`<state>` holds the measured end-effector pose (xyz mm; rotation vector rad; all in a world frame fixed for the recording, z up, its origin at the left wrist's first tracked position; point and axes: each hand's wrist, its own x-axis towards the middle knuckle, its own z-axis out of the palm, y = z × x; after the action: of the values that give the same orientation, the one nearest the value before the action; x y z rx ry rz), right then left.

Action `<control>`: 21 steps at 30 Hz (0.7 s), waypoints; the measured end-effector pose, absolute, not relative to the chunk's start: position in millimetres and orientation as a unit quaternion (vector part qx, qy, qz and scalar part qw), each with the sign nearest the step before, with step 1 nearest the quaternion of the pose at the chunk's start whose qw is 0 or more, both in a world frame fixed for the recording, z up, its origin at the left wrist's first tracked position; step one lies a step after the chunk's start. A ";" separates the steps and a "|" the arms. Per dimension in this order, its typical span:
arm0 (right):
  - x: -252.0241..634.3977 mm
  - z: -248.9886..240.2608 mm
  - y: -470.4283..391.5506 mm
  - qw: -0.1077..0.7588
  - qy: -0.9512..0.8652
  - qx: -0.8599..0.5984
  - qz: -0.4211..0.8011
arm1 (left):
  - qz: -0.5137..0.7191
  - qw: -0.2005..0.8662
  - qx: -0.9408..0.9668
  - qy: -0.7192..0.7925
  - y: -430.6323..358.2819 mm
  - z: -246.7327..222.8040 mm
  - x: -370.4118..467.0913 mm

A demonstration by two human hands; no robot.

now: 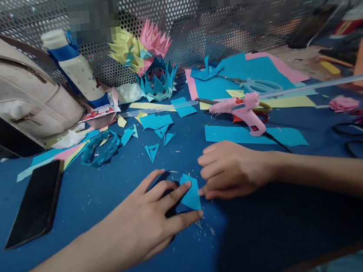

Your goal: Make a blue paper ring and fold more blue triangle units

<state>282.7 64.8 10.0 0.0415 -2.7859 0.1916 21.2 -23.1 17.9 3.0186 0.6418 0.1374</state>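
A small folded piece of blue paper (191,192) lies flat on the dark blue tabletop. My left hand (159,212) rests over its left side with spread fingers, two fingertips pressing on the paper and its lower corner. My right hand (229,170) is curled beside it, and its thumb tip touches the paper's right edge. Just beyond lie several small folded blue triangles (152,152). Behind my right hand stands a pink glue gun (244,113), its cord running toward my right forearm. A blue paper strip (286,135) lies under the glue gun's handle.
Folded paper flowers (158,79) stand at the back by a perforated metal panel (182,5). Light blue scissors (261,85) lie on coloured sheets. At left are a black phone (36,202), a bottle (77,71) and a pale backpack (8,81). A pink paper rose (344,103) sits at right.
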 end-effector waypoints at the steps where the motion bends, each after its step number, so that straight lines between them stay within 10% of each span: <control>1: 282.6 9.5 64.7 0.177 -0.982 0.012 0.070 | 0.046 0.027 0.977 0.207 -23.0 18.1 21.2; 21: 285.0 7.3 70.4 0.184 -0.982 -0.002 0.031 | 0.046 -0.002 0.979 0.196 -22.3 17.6 21.2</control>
<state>285.0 70.4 7.3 -0.0042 -2.7694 0.0870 21.2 -22.3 17.6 3.0801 0.6173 0.1438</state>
